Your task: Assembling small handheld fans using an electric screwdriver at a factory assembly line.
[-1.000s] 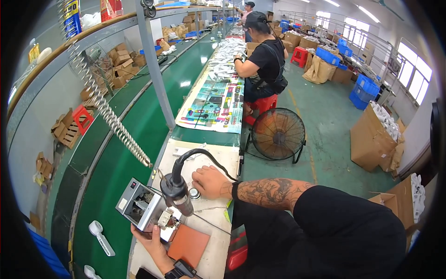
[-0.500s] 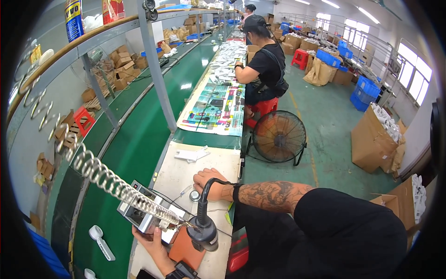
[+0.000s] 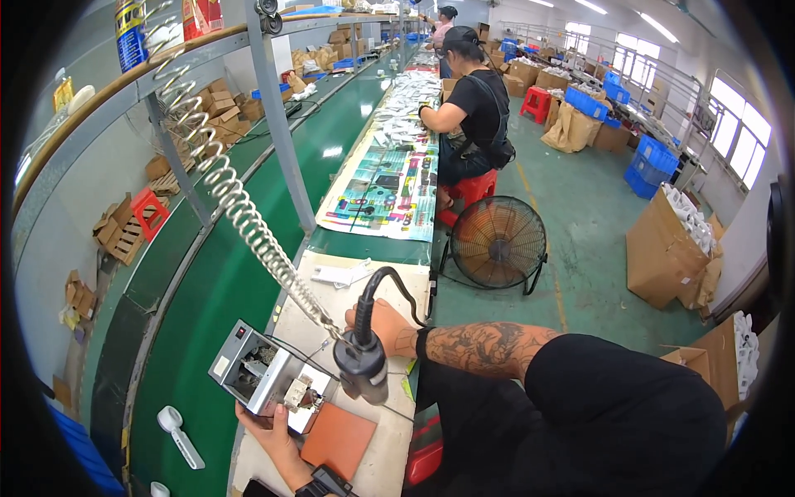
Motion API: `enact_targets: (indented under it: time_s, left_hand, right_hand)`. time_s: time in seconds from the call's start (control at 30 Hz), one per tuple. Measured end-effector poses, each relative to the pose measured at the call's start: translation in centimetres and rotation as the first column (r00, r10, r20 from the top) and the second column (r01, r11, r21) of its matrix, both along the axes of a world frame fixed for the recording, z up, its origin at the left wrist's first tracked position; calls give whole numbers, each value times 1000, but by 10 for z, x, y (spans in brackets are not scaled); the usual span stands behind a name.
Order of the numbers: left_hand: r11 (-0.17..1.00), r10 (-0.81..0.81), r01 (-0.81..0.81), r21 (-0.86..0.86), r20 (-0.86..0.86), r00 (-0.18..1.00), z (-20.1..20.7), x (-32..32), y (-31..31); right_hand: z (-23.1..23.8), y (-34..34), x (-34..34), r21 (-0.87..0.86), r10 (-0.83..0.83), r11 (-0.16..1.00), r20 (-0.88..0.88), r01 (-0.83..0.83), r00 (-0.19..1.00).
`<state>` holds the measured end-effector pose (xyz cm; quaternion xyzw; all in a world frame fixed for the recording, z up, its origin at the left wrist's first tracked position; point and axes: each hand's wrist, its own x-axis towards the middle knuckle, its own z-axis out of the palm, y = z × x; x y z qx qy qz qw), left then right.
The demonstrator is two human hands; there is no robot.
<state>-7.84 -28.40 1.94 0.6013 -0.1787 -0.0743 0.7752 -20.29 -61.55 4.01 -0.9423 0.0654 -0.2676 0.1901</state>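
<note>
The scene is bright and evenly lit. Daylight enters through windows [image 3: 739, 132] at the upper right, and ceiling strip lights [image 3: 592, 6] glow at the top. The green conveyor belt [image 3: 331, 152] shows a pale glare patch. Straight edges bow strongly near the rim, and black vignette fills the corners. Focus is sharp throughout.

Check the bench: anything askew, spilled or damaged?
Nothing looks spilled or broken. The grey metal box is tilted only because the left hand holds it up, under the powered screwdriver gripped by the right hand. The white spoon lies on the green conveyor belt.
</note>
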Motion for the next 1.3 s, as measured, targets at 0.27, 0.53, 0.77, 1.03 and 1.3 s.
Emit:
enact_targets:
  time_s: [0.27, 0.53, 0.77, 1.03, 1.3]
  left_hand:
    - [1000, 12, -12, 18, 12, 1000, -10, 5, 0]
    - [1000, -6, 6, 6, 26, 1000, -16, 8, 3]
    - [1000, -13, 13, -7, 32, 999, -10, 8, 3]
    - [1000, -23, 23, -1, 48, 999, -8, 6, 5]
    - [1000, -6, 6, 8, 40, 999, -7, 4, 4]
  right_hand:
    - [0, 1, -2, 28, -24, 999, 9, 24, 1000]
    - [-1, 2, -1, 68, -62, 995, -106, 69, 992]
    - [-1, 6, 0, 60, -83, 994, -115, 90, 990]
    - [-14, -5, 5, 27, -34, 999, -133, 38, 991]
    - [-4, 3, 1, -36, -110, 994, -83, 107, 991]
